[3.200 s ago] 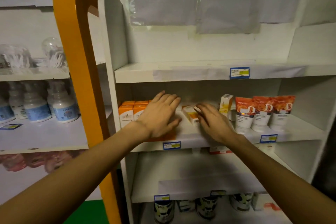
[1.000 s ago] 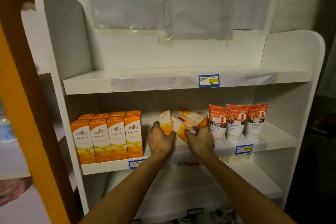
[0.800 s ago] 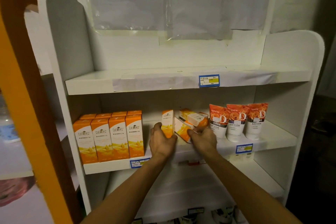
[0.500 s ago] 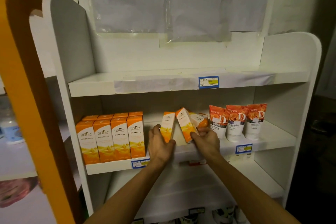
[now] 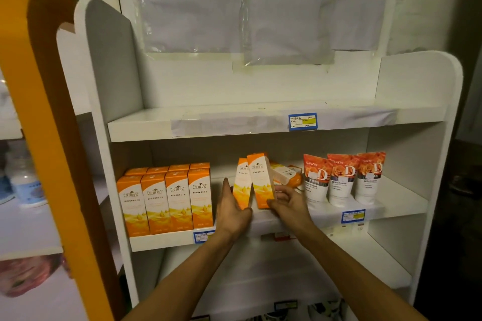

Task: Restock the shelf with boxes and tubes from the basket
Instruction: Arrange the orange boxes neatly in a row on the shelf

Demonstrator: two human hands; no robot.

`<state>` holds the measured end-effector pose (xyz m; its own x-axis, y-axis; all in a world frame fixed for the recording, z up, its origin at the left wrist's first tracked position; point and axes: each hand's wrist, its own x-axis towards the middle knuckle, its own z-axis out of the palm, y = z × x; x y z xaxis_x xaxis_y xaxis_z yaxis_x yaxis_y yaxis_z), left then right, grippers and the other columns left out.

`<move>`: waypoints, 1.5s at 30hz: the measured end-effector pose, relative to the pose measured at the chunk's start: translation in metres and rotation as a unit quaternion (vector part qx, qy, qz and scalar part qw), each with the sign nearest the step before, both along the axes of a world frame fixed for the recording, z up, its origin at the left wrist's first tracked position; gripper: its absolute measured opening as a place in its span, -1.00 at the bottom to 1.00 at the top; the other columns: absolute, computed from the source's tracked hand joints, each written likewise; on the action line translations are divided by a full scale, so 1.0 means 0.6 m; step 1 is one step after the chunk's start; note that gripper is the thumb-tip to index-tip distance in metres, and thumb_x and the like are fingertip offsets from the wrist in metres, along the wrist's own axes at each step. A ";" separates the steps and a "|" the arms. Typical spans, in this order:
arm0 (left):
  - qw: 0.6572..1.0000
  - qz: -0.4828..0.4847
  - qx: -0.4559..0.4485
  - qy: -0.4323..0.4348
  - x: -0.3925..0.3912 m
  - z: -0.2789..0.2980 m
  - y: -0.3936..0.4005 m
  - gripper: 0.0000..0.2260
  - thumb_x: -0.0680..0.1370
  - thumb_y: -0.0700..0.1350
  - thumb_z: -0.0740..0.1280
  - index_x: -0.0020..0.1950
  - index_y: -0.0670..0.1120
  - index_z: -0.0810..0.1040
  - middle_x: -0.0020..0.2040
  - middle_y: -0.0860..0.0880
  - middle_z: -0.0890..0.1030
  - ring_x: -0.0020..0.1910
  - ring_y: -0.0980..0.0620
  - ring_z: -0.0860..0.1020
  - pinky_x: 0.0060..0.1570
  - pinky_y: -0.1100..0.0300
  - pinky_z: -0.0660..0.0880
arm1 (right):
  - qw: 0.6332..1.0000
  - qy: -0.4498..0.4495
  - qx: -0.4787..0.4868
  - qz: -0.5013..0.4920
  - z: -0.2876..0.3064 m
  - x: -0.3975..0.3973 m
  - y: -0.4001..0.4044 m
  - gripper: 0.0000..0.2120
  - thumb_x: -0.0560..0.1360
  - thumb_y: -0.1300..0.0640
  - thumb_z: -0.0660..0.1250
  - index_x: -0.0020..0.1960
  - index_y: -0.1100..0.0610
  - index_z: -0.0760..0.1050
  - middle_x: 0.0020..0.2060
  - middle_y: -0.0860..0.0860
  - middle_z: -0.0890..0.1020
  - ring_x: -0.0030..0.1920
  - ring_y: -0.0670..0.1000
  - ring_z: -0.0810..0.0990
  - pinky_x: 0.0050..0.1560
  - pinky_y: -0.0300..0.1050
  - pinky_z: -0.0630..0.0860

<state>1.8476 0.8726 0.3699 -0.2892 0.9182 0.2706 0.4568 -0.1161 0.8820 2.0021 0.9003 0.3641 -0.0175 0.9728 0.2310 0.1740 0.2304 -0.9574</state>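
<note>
Boxes, two of them orange and white, stand on the middle shelf (image 5: 401, 206) between the person's hands. The left box (image 5: 242, 185) leans a little rightward against the right box (image 5: 260, 180), which tilts the other way, so their tops meet. Left hand (image 5: 232, 212) is against the left box's side, fingers nearly straight and pointing up, thumb at the box's lower front; whether it clasps the box or just steadies it I cannot tell. Right hand (image 5: 288, 203) grips the right box low down, fingers curled round its lower right edge.

Just behind, more small boxes (image 5: 285, 174) lie flat in a loose heap. To the left, well apart from the hands, a tidy block of taller orange cartons (image 5: 167, 200) stands two rows deep at the shelf's front edge. To the right, three tubes (image 5: 344, 177) with rose prints stand cap-down, side by side and touching.

Blue price tags (image 5: 302, 121) sit on the shelf edges. Plastic-covered sheets (image 5: 234, 13) are taped on the wall above. An orange post (image 5: 44, 138) rises at far left, with bottles (image 5: 24, 182) beyond it.
</note>
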 end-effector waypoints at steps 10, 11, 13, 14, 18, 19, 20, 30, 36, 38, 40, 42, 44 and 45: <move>0.997 -0.039 0.049 0.036 -0.010 -0.008 -0.004 -0.28 0.38 -0.14 0.59 0.44 -0.04 0.30 0.35 -0.03 0.44 0.32 0.01 0.44 0.16 0.23 0.40 | 0.998 -0.054 0.019 0.008 -0.008 -0.003 0.003 -0.64 0.49 0.18 0.43 0.26 0.09 0.48 0.09 -0.03 0.65 0.11 -0.03 0.61 0.02 -0.27 0.55; 0.998 -0.043 0.048 0.025 -0.012 -0.006 -0.004 -0.28 0.39 -0.12 0.59 0.45 -0.04 0.30 0.33 -0.02 0.46 0.31 0.03 0.45 0.14 0.24 0.40 | 0.998 -0.055 0.016 0.012 -0.009 0.000 0.005 -0.63 0.48 0.20 0.44 0.26 0.10 0.48 0.08 -0.02 0.65 0.11 -0.03 0.62 0.05 -0.22 0.58; 0.998 -0.041 0.044 0.003 -0.015 -0.003 -0.005 -0.32 0.41 -0.15 0.57 0.44 -0.06 0.31 0.33 -0.03 0.50 0.32 0.00 0.48 0.16 0.20 0.43 | 0.998 -0.058 0.013 0.014 -0.011 0.003 0.010 -0.60 0.46 0.21 0.47 0.27 0.11 0.47 0.08 0.00 0.65 0.11 -0.02 0.63 0.13 -0.10 0.61; 0.998 -0.037 0.043 -0.005 -0.016 -0.001 -0.007 -0.33 0.42 -0.18 0.55 0.44 -0.07 0.31 0.33 -0.05 0.52 0.33 -0.03 0.49 0.18 0.18 0.44 | 0.998 -0.062 0.016 0.012 -0.010 0.004 0.012 -0.58 0.45 0.21 0.48 0.27 0.11 0.47 0.08 0.00 0.65 0.11 -0.02 0.63 0.14 -0.06 0.61; 0.998 -0.035 0.042 -0.005 -0.017 -0.005 -0.017 -0.38 0.45 -0.24 0.51 0.43 -0.08 0.31 0.30 -0.05 0.54 0.28 -0.01 0.51 0.11 0.27 0.42 | 0.998 -0.065 0.023 -0.014 -0.013 -0.001 0.015 -0.57 0.42 0.19 0.52 0.24 0.09 0.49 0.07 -0.03 0.65 0.09 -0.03 0.63 0.13 -0.03 0.62; 0.998 -0.036 0.047 -0.001 -0.016 -0.007 -0.018 -0.39 0.45 -0.23 0.50 0.43 -0.08 0.31 0.30 -0.04 0.55 0.26 0.02 0.52 0.09 0.31 0.41 | 0.997 -0.065 0.023 -0.019 -0.012 -0.002 0.015 -0.57 0.41 0.19 0.52 0.24 0.10 0.50 0.07 -0.03 0.65 0.08 -0.03 0.63 0.13 -0.04 0.62; 0.998 -0.036 0.052 0.004 -0.015 -0.007 -0.019 -0.39 0.46 -0.22 0.50 0.43 -0.08 0.31 0.29 -0.04 0.54 0.24 0.04 0.52 0.05 0.35 0.40 | 0.997 -0.065 0.025 -0.021 -0.010 -0.003 0.016 -0.56 0.41 0.20 0.53 0.24 0.10 0.50 0.06 -0.03 0.65 0.08 -0.03 0.63 0.12 -0.05 0.62; 0.997 -0.031 0.064 0.026 -0.006 -0.015 -0.019 -0.36 0.47 -0.13 0.51 0.46 -0.04 0.28 0.34 -0.04 0.52 0.32 -0.02 0.50 0.16 0.21 0.46 | 0.995 -0.086 0.050 -0.019 -0.007 -0.011 0.013 -0.54 0.42 0.20 0.52 0.28 0.08 0.51 0.08 -0.05 0.65 0.10 -0.07 0.62 0.11 -0.17 0.60; 0.996 -0.007 0.081 0.044 -0.001 -0.024 -0.024 -0.43 0.49 -0.09 0.48 0.43 -0.02 0.32 0.32 -0.02 0.53 0.31 -0.02 0.51 0.26 0.00 0.52 | 0.992 -0.112 0.055 -0.028 -0.010 -0.012 0.004 -0.56 0.44 0.19 0.50 0.28 0.07 0.50 0.11 -0.05 0.65 0.14 -0.05 0.61 0.18 -0.08 0.59; 0.996 0.001 0.080 0.044 0.002 -0.026 -0.025 -0.45 0.50 -0.07 0.47 0.42 -0.02 0.32 0.32 -0.02 0.54 0.31 -0.02 0.51 0.25 0.01 0.53 | 0.988 -0.137 0.057 -0.037 -0.008 -0.014 -0.002 -0.55 0.46 0.14 0.49 0.33 0.07 0.49 0.16 -0.03 0.64 0.17 -0.03 0.60 0.20 -0.08 0.57; 0.996 0.005 0.076 0.046 0.005 -0.029 -0.026 -0.47 0.52 -0.06 0.46 0.42 -0.02 0.32 0.33 -0.02 0.54 0.31 -0.02 0.52 0.24 0.05 0.51 | 0.975 -0.195 0.080 -0.064 -0.008 -0.014 -0.008 -0.53 0.49 0.06 0.45 0.37 0.03 0.46 0.20 -0.05 0.63 0.20 -0.01 0.59 0.23 -0.03 0.55; 0.996 0.011 0.068 0.052 0.008 -0.030 -0.027 -0.48 0.53 -0.05 0.44 0.43 -0.04 0.32 0.34 -0.03 0.53 0.32 -0.04 0.51 0.22 0.06 0.49 | 0.964 -0.235 0.093 -0.082 -0.006 -0.014 -0.014 -0.53 0.52 0.01 0.42 0.40 0.00 0.45 0.23 -0.05 0.63 0.21 0.01 0.59 0.23 -0.03 0.53; 0.996 0.018 0.060 0.057 0.010 -0.030 -0.028 -0.48 0.54 -0.04 0.44 0.43 -0.05 0.32 0.35 -0.04 0.52 0.32 -0.05 0.51 0.23 0.04 0.50 | 0.966 -0.232 0.080 -0.076 -0.007 -0.015 -0.018 -0.53 0.53 -0.01 0.40 0.41 0.00 0.44 0.24 -0.05 0.62 0.21 0.02 0.59 0.24 -0.02 0.53; 0.997 0.022 0.057 0.057 0.011 -0.030 -0.028 -0.48 0.54 -0.03 0.44 0.43 -0.05 0.32 0.35 -0.04 0.52 0.33 -0.06 0.51 0.23 0.03 0.50 | 0.967 -0.232 0.077 -0.072 -0.007 -0.015 -0.019 -0.53 0.53 -0.02 0.39 0.41 -0.01 0.43 0.25 -0.04 0.62 0.21 0.02 0.59 0.24 -0.01 0.53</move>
